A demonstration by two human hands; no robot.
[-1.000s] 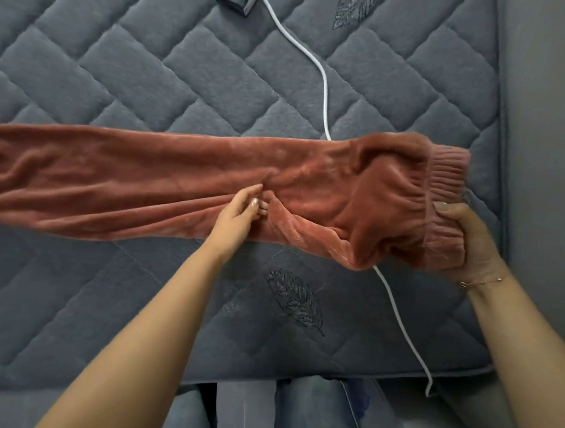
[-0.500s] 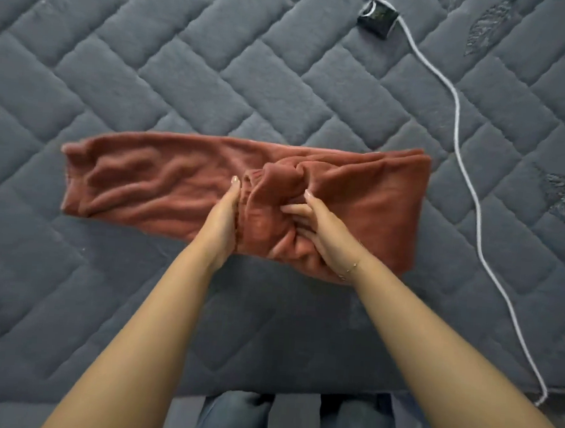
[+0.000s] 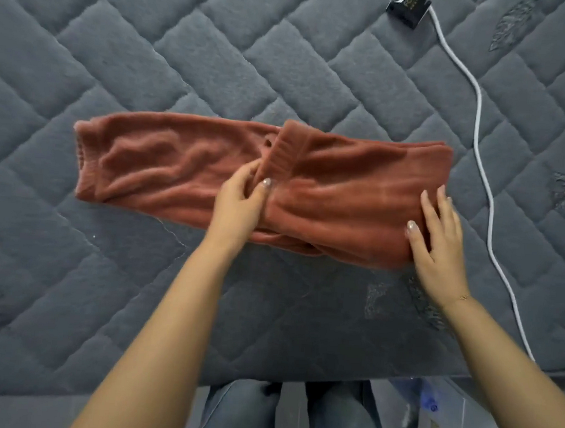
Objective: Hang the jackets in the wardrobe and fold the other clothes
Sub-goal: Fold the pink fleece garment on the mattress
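Head view: two hands, left hand point(image 3: 238, 200) and right hand point(image 3: 440, 238), one garment point(image 3: 177, 166).

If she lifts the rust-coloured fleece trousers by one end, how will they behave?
The rust-coloured fleece trousers look floppy: wrinkled and doubled over, so they would probably sag and unfold. Likely light. The plush pile probably grips the quilted grey mattress rather than sliding.

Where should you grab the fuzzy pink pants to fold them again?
Probably the cuff end of the pink pants, coming from the left: it lies flat and free on the mattress, ready to lift over the ribbed waistband.
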